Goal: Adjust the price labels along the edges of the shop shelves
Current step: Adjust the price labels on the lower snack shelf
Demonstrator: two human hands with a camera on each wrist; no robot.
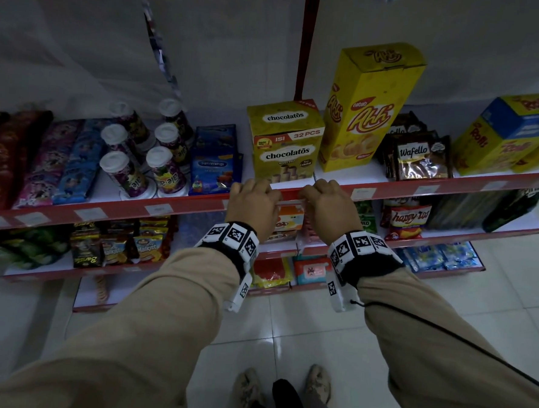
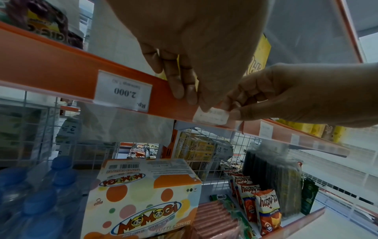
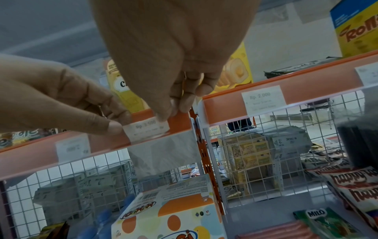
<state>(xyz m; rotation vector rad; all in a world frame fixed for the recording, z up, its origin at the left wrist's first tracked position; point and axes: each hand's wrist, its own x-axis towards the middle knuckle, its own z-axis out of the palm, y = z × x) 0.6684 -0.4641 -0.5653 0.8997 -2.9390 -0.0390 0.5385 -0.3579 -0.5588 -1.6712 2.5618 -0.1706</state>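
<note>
Head view: both hands reach to the red front edge of the shelf point(image 1: 183, 205). The left hand point(image 1: 253, 199) and right hand point(image 1: 328, 204) sit side by side, fingers curled over the strip, just below the chocolatos box point(image 1: 285, 141). The label between them is hidden by the knuckles. To the right of the right hand stands a tall yellow Ahh box point(image 1: 367, 105); to the left of the left hand, a blue SariWangi pack point(image 1: 215, 166).

Left wrist view: the left hand point(image 2: 194, 48) presses its fingertips point(image 2: 178, 90) against the orange strip, thumb tip on the top corner of a small white price label point(image 2: 210, 115). The right hand point(image 2: 296, 95) pinches that label's right end between thumb and fingers. Left of the left hand sits another label reading 2.000 point(image 2: 124, 91). Below the hands is a Momogi box point(image 2: 143, 198).

Right wrist view: the right hand point(image 3: 175, 48) pinches the label point(image 3: 146, 128) at its upper right; the left hand point(image 3: 61, 97) pinches its left end. The label sits in the strip just left of the shelf upright point(image 3: 196, 129). Right of the right hand is a label reading Rp. 2.000 point(image 3: 262, 100).
</note>
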